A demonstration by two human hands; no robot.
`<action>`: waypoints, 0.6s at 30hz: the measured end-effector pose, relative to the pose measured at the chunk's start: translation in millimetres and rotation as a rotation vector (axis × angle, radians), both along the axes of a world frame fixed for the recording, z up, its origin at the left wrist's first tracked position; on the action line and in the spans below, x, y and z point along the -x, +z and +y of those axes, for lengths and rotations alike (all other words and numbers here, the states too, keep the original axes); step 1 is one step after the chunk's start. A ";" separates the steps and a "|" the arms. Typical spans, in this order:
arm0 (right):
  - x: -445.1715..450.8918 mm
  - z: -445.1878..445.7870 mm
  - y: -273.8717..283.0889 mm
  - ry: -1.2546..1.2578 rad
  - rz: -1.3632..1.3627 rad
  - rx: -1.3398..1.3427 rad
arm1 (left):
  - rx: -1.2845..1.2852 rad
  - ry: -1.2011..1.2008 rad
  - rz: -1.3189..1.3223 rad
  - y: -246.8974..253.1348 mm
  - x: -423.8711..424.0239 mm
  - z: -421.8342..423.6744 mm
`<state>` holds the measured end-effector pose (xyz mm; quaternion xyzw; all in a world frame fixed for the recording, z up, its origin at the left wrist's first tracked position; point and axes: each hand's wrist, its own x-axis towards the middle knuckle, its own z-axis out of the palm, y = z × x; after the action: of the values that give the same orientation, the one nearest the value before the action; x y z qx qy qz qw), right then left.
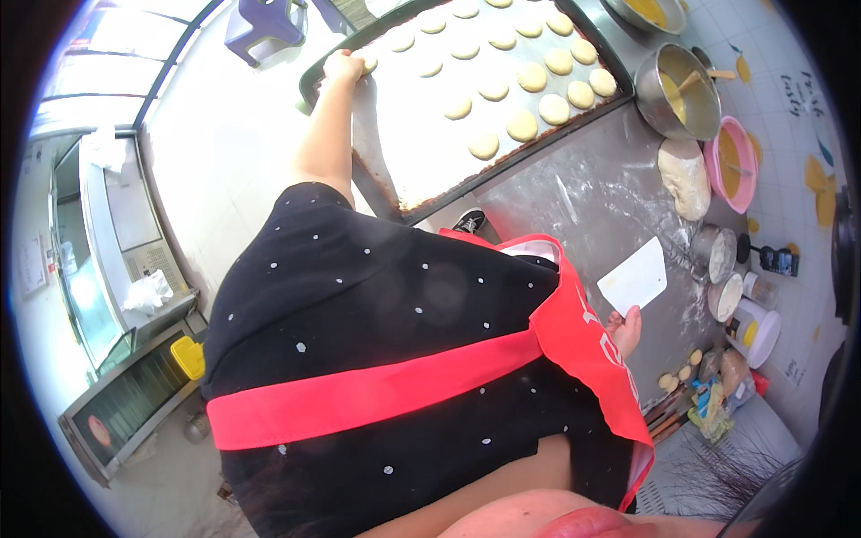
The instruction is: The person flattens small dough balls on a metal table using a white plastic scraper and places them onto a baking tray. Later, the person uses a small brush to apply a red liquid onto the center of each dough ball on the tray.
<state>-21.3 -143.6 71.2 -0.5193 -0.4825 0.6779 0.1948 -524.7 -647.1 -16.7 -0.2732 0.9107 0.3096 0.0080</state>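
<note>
A large dark-rimmed baking tray [501, 176] holds several rounds of pale dough [522, 125], set out in rows on a sunlit surface. My left hand [342, 67] reaches to the tray's upper left corner, over the rim and against one dough round [368, 63]. Its fingers are partly hidden, so whether it grips the rim or the dough is unclear. In my right hand [625, 331] a white, flat dough scraper [633, 277] is pinched by one corner, above a floured metal worktop [548, 191].
Along the wall stand a steel bowl of yellow filling [679, 94], a dough lump [684, 178], a pink bowl [730, 165] and flour containers [725, 297]. Small dough pieces [668, 382] lie nearer me. A purple stool [266, 30] and glass-fronted cabinet [87, 255] stand left.
</note>
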 end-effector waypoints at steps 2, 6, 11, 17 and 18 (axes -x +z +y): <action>-12.0 1.1 -1.9 -0.031 0.003 0.009 | 0.158 -0.041 -0.059 4.9 2.5 6.0; -59.4 18.7 -29.6 -0.090 0.071 -0.006 | 0.431 -0.260 0.446 16.0 -8.2 94.1; -89.8 26.4 -42.3 -0.217 -0.087 -0.050 | -0.095 -1.049 0.725 69.4 -140.9 303.8; -156.3 59.1 -36.5 -0.426 0.090 -0.026 | -0.419 -2.113 0.419 92.4 -350.8 560.4; -167.0 63.7 -39.4 -0.473 0.059 -0.041 | -0.394 -2.204 0.389 91.1 -378.9 599.9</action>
<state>145.7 -79.9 31.9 -0.5939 -0.3554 0.6182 0.3725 -145.8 -47.2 74.4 0.7354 0.5765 0.3090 0.1773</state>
